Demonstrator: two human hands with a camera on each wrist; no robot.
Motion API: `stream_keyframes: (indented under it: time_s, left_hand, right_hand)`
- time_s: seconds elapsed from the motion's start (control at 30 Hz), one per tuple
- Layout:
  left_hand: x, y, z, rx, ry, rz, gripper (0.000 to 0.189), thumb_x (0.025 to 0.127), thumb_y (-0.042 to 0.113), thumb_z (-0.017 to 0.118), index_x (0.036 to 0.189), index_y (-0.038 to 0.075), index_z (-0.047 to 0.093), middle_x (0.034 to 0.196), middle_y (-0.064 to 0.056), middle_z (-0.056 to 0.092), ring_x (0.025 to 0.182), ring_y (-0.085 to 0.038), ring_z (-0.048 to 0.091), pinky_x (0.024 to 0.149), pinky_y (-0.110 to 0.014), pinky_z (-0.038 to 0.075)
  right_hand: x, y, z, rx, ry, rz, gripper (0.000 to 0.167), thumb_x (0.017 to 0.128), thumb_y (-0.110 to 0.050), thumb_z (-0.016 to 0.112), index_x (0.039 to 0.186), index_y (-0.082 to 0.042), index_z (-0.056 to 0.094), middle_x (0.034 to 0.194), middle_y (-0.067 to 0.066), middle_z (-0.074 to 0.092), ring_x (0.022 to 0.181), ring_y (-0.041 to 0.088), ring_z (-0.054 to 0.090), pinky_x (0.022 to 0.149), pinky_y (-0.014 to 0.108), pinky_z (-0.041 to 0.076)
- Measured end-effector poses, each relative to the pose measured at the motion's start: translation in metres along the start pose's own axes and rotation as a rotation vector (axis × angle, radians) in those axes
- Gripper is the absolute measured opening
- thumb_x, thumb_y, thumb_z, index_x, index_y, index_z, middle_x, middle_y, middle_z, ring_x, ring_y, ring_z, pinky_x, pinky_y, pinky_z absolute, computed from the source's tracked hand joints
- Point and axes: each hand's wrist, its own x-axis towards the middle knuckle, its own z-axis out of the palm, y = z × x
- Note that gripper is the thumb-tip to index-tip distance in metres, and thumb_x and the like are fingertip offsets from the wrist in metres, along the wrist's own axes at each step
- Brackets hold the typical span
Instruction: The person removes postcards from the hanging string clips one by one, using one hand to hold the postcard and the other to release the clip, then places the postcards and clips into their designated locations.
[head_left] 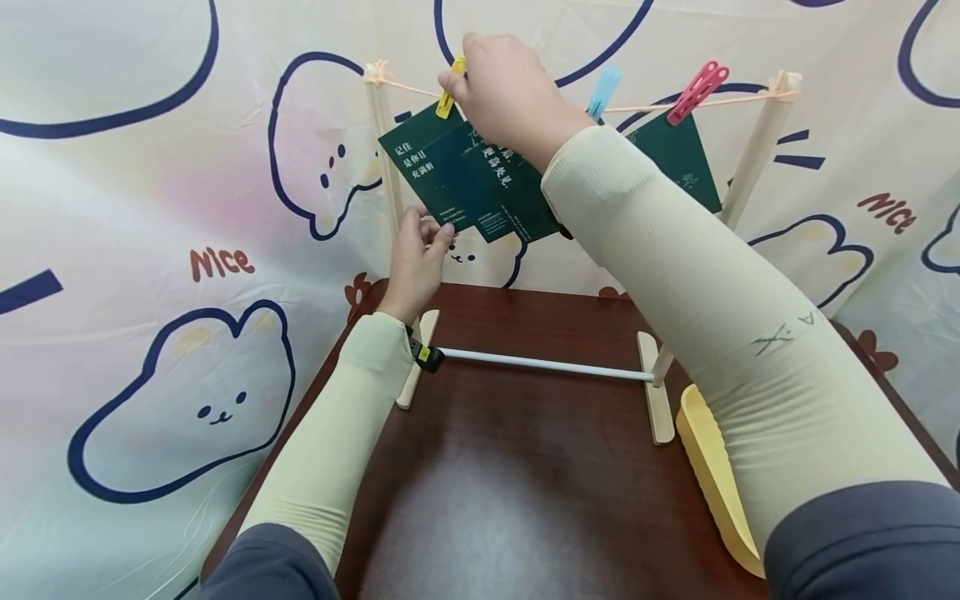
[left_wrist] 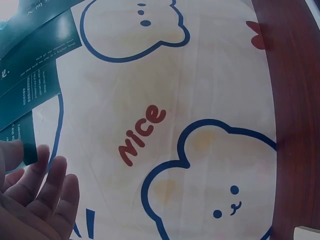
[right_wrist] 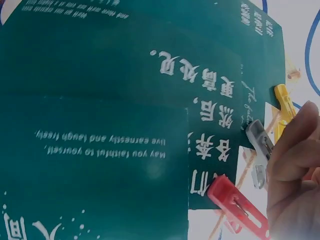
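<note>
Up at the left end of the string, my right hand (head_left: 513, 96) pinches a yellow clothespin (head_left: 447, 104) that sits on the top edge of a dark green card (head_left: 423, 154). My left hand (head_left: 416, 267) holds that card's lower corner between thumb and fingers; the left wrist view shows the thumb over the card corner (left_wrist: 27, 132). More green cards (head_left: 536, 204) overlap beside it. In the right wrist view a grey clothespin (right_wrist: 259, 140) and a red clothespin (right_wrist: 237, 205) grip cards. My right forearm hides part of the row in the head view.
The string (head_left: 727, 102) runs between two wooden posts (head_left: 753, 158) on flat feet, joined below by a white rod (head_left: 540, 362). Blue (head_left: 603, 92) and pink (head_left: 697, 92) clothespins stand along it. A yellow tray (head_left: 712, 475) lies on the brown table (head_left: 480, 467) at right.
</note>
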Motion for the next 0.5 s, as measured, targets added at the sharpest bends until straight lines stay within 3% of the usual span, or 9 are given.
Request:
stream_keyframes:
  time_s: [0.2, 0.37, 0.5]
  left_hand:
    - [0.001, 0.0015, 0.0054, -0.018, 0.0, 0.002, 0.033, 0.101, 0.026, 0.051, 0.132, 0.019, 0.043, 0.102, -0.001, 0.065, 0.102, -0.018, 0.059, 0.085, -0.033, 0.044]
    - [-0.0004, 0.0034, 0.0079, 0.014, 0.015, 0.022, 0.031, 0.102, 0.023, 0.051, 0.131, 0.018, 0.043, 0.1, 0.0, 0.066, 0.1, -0.015, 0.059, 0.084, -0.031, 0.045]
    - [-0.0009, 0.0042, 0.0087, 0.022, 0.027, 0.026, 0.029, 0.101, 0.024, 0.051, 0.129, 0.017, 0.044, 0.101, -0.001, 0.066, 0.101, -0.01, 0.061, 0.089, -0.03, 0.047]
  right_hand:
    - [0.0017, -0.0011, -0.0022, 0.077, -0.049, 0.055, 0.057, 0.103, -0.048, 0.028, 0.147, -0.013, 0.035, 0.12, 0.006, 0.052, 0.081, 0.012, 0.066, 0.078, 0.019, 0.051]
    - [0.0006, -0.0027, -0.0035, 0.098, -0.038, 0.053, 0.054, 0.103, -0.046, 0.03, 0.146, -0.014, 0.038, 0.121, 0.005, 0.054, 0.077, 0.01, 0.065, 0.075, 0.018, 0.05]
    - [-0.0009, -0.002, -0.0042, 0.176, -0.009, 0.054, 0.053, 0.102, -0.044, 0.035, 0.148, -0.018, 0.036, 0.127, 0.005, 0.054, 0.077, 0.01, 0.062, 0.076, 0.018, 0.05]
